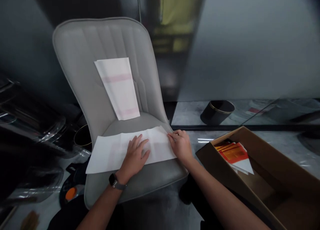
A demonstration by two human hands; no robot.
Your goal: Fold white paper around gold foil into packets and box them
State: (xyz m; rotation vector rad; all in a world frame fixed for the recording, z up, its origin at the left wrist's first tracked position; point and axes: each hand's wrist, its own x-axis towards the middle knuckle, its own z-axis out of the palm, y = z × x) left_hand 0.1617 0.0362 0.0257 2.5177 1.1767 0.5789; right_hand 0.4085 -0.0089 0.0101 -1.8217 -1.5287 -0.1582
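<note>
A long white sheet of paper (101,156) with faint fold lines lies across the seat of a grey padded chair (155,176). My left hand (135,155), with a dark watch on its wrist, rests on the middle of the sheet, fingers spread. At the sheet's right end my right hand (181,145) pinches the edge between thumb and fingers. A second folded white paper (118,90) with pale pink bands leans upright against the chair's backrest.
Right of the chair stands an open cardboard box (265,150) holding orange-and-white printed papers (233,153). Behind it a black round bin (217,111) shows by a glass wall. Clear plastic items (37,180) and a dark bag with an orange spot (71,193) lie at the left.
</note>
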